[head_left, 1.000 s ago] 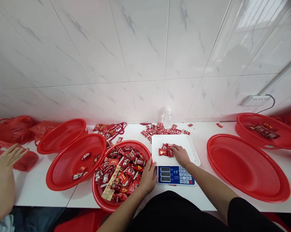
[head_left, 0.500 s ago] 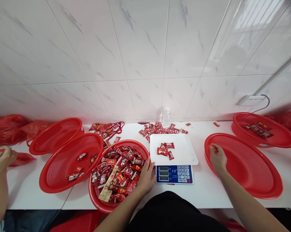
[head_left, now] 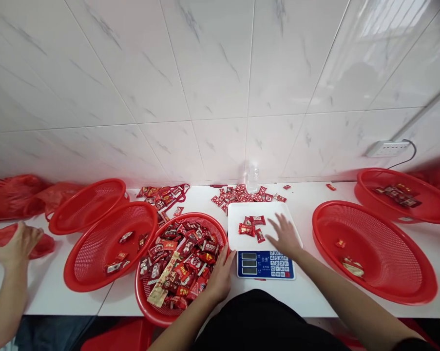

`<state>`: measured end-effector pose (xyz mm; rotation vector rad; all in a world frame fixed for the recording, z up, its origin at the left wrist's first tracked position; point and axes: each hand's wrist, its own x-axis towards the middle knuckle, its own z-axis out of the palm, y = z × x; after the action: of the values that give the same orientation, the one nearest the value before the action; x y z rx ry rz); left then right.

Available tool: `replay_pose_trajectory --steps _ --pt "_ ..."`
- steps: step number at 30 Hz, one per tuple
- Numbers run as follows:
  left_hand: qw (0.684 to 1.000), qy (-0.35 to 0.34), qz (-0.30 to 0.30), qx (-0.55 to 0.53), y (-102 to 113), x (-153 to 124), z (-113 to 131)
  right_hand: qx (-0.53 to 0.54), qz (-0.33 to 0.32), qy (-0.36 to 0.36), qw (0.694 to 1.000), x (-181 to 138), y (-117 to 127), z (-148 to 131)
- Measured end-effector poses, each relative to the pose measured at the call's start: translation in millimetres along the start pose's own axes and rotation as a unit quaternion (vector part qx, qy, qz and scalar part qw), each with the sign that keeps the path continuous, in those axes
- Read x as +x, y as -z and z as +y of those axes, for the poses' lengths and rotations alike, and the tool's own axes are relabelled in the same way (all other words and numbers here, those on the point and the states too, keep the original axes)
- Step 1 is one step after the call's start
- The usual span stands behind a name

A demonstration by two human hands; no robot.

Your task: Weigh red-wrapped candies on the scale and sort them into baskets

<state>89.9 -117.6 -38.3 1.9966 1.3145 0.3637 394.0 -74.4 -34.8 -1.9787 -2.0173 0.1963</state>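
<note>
A red basket (head_left: 143,304) full of wrapped snacks (head_left: 190,258) stands left of a blue digital scale (head_left: 265,265). My left hand (head_left: 220,278) lies against the basket's right rim, fingers stretched out and holding no snack. Over the right part of the scale's white pan (head_left: 241,243) my right hand (head_left: 286,238) is open, fingers spread, with nothing in it. Several small red snack packets (head_left: 249,226) lie on the pan, just left of that hand. To the right, a large red basket (head_left: 391,243) contains a small red packet (head_left: 340,243) and a pale gold packet (head_left: 353,266).
Red packets (head_left: 241,195) and a clear bottle (head_left: 253,178) are by the tiled wall. More red baskets (head_left: 110,243) stand left, another (head_left: 373,207) far right. At far left a co-worker's hand (head_left: 18,243) is on a red bag (head_left: 44,246). A power strip (head_left: 388,148) is on the wall.
My right hand has moved left from the right basket to the scale pan and opened. Two packets now show in that basket. The co-worker's hand has shifted right on the red bag.
</note>
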Motion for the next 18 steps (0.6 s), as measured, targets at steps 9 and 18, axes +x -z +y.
replay_pose_trajectory --steps 9,18 --pt "1.0 0.0 -0.011 -0.017 3 -14 -3 -0.034 -0.108 0.117 0.987 43 -32 -65" --pt "1.0 -0.005 -0.011 0.007 4 -16 0 0.003 -0.087 0.091 0.992 50 -36 -58"
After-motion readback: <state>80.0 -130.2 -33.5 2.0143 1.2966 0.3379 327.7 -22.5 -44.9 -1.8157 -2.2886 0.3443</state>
